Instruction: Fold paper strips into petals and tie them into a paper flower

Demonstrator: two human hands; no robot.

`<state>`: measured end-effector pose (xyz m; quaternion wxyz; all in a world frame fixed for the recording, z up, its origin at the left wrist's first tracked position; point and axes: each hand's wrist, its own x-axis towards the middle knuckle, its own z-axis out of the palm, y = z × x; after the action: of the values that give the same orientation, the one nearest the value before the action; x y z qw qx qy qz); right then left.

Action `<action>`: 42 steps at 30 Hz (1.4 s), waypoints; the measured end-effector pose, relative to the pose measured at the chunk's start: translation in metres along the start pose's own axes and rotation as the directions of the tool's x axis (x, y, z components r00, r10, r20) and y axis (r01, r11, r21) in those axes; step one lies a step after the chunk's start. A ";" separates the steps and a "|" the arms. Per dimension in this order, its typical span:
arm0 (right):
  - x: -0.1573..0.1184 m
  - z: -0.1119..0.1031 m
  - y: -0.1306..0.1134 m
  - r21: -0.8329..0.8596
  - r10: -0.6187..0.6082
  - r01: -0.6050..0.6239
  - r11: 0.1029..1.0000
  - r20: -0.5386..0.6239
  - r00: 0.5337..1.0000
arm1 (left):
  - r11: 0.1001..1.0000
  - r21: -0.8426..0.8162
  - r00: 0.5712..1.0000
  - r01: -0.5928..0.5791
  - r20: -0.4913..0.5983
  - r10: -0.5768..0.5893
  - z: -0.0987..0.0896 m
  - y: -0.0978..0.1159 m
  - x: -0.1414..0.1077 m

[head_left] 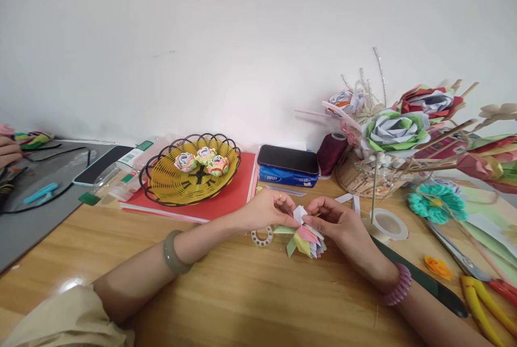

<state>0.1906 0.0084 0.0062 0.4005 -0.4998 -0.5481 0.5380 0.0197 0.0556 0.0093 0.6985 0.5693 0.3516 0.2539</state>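
Observation:
In the head view my left hand [271, 209] and my right hand [337, 219] meet over the wooden table. Between them is a paper flower [308, 241] with pink, yellow, green and white folded petals. A small white folded paper piece [299, 214] stands up at its top, pinched by the fingertips of both hands. Part of the flower is covered by my fingers. Close to my left hand lies a round ring with holes [262, 236]. Past my right hand sits a roll of clear tape [388, 224].
A yellow woven basket [173, 180] with paper flowers rests on red paper [249, 174]. Behind my hands, a phone [288, 159] lies on a blue tissue pack [285, 177]. At right are a flower arrangement [396, 131], scissors [456, 252] and yellow-handled pliers [480, 304]. Another person's hand [8, 152] shows at far left.

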 end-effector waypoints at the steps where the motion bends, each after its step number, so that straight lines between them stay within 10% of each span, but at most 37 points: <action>1: 0.001 -0.001 -0.001 -0.006 0.017 -0.017 1.000 0.014 1.000 | 1.000 -0.004 1.000 0.001 -0.007 -0.001 0.000 0.000 0.000; 31: 0.007 -0.007 0.002 -0.101 0.151 -0.135 0.986 0.177 0.973 | 0.992 0.043 0.993 0.119 -0.011 -0.119 0.001 -0.006 0.001; 42: 0.002 -0.006 -0.007 -0.113 0.182 -0.161 0.981 0.221 0.958 | 0.994 0.077 0.975 0.076 0.202 -0.090 -0.009 -0.011 0.000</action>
<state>0.1951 0.0119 0.0135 0.2623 -0.4979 -0.5699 0.5988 0.0127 0.0588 -0.0024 0.7208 0.6011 0.3099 0.1523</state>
